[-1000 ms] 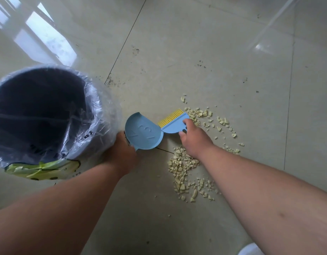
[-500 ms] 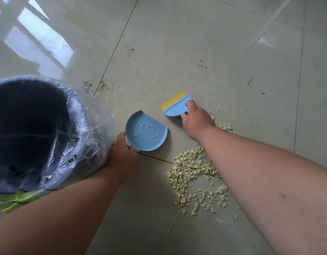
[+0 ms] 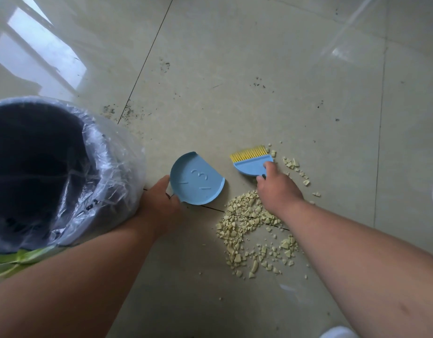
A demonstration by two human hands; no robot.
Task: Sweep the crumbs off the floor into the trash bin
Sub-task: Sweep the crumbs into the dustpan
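Blue dustpan (image 3: 197,181) in left hand (image 3: 162,203); right hand (image 3: 277,189) apparently holds brush (image 3: 253,162).

Both bare forearms are reaching forward; the left hand (image 3: 162,203) and right hand (image 3: 276,189) are each gripping something, fingers curled.

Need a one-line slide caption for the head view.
Left hand holds blue dustpan, right hand grips brush beside crumbs, near lined bin.

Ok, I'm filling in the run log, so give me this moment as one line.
left hand holds dustpan, empty | right hand holds brush | crumbs on floor | trash bin left
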